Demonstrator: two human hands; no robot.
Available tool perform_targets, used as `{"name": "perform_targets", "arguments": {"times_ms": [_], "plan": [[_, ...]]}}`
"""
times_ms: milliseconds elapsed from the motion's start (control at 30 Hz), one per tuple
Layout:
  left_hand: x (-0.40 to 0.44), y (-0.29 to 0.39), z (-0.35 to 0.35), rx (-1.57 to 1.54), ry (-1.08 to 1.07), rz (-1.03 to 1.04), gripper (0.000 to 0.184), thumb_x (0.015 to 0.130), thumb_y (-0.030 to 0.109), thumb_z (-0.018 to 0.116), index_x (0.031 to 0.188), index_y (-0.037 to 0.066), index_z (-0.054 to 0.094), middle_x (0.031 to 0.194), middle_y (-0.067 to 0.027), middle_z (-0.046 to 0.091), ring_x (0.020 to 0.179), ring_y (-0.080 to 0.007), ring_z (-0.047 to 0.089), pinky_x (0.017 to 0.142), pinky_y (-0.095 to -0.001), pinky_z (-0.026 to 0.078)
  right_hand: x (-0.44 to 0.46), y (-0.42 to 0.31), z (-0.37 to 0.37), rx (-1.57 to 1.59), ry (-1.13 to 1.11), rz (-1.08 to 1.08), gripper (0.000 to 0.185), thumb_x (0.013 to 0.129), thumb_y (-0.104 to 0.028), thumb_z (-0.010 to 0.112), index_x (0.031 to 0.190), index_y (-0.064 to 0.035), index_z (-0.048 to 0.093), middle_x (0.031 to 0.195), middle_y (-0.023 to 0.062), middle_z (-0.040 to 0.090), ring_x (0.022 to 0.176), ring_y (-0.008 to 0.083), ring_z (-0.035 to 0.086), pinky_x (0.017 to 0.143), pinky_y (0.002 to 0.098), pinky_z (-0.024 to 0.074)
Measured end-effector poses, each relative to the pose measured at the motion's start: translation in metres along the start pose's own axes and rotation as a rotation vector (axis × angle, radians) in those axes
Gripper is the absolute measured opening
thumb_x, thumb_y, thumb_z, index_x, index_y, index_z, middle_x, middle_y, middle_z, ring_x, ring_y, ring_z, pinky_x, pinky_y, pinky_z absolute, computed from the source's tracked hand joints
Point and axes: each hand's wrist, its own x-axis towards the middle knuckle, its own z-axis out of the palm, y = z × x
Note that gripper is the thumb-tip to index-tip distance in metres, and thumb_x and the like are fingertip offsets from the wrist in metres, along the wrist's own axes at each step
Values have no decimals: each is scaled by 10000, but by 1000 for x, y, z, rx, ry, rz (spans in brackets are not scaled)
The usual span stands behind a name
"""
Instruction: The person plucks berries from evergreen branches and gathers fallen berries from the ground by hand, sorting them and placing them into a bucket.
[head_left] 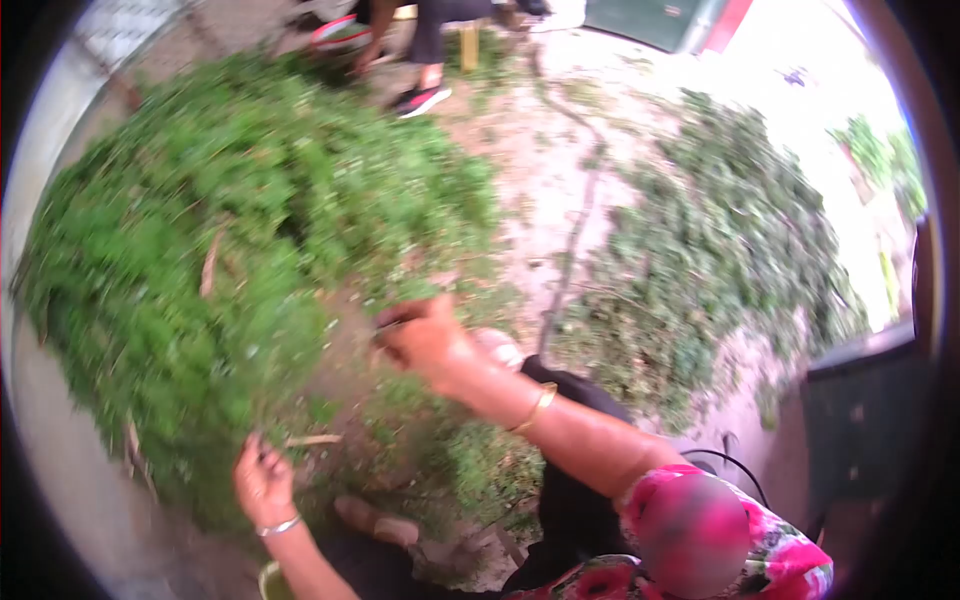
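Observation:
My right hand is raised over the ground at the edge of a large heap of feathery green sprigs. Its fingers are curled and blurred, with something dark at their tips that I cannot make out. Lower left, my left hand is closed at the near side of the same heap, fingertips pinched together against the greenery. What it pinches is hidden by blur. A pale brown stalk lies just right of the left hand. Loose green bits are scattered between my feet.
A second, darker heap of cut greenery spreads on the right. Another person's shoe and a red-rimmed basin are at the top. A dark cable crosses the ground. A dark box-like object stands at right.

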Motion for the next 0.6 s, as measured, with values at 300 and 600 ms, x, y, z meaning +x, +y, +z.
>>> {"name": "perform_targets", "arguments": {"times_ms": [300,600], "plan": [[75,-1,-12,74,145,-120,203,932,221,476,782,85,500,584,-9,422,505,-120,400,462,-272,355,4,-8,-12,143,286,76,122,688,10,457,672,43,573,566,81,515,517,171,467,457,337,347],[-180,-115,334,517,-1188,471,533,872,255,595,1256,-84,445,970,-181,598,743,-176,596,612,-292,499,-11,-26,-36,699,187,-238,82,742,-34,557,751,36,600,686,84,591,636,154,538,513,333,433]]}}
